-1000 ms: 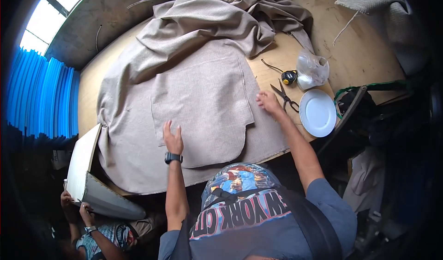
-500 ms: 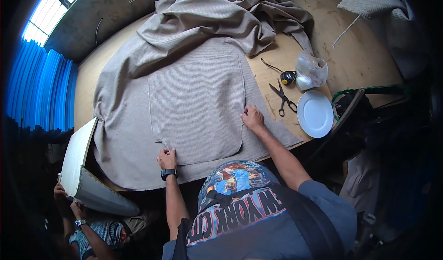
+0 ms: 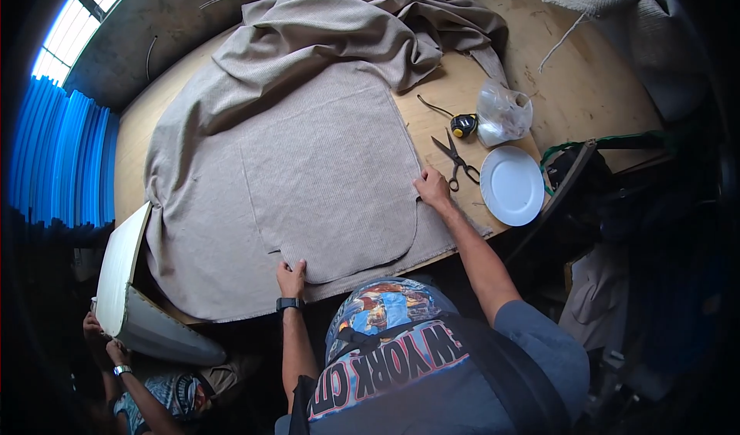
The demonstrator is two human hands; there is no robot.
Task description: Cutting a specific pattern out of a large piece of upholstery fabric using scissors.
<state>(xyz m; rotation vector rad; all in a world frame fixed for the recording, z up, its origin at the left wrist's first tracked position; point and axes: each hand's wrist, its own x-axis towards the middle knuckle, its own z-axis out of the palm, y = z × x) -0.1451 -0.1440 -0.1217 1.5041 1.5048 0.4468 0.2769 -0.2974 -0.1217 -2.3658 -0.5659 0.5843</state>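
Note:
A cut fabric piece, beige and ribbed with rounded lower corners, lies flat on a larger sheet of the same fabric. My right hand pinches its right edge, close to the sheet's cut side. At the piece's lower left edge, beside a small notch, my left hand has its fingers closed on the border. The fingertips of both hands are partly hidden. Black scissors rest on the wooden table, just beyond my right hand.
Bunched fabric covers the table's far side. On the right are a tape measure, a plastic bag and a white plate. At lower left a co-worker's hands hold a pale panel. Blue strips stand behind.
The cut piece has slid right across the larger sheet, bringing its right edge near the sheet's cut side. Both my hands moved right with it. The whole view has shifted slightly.

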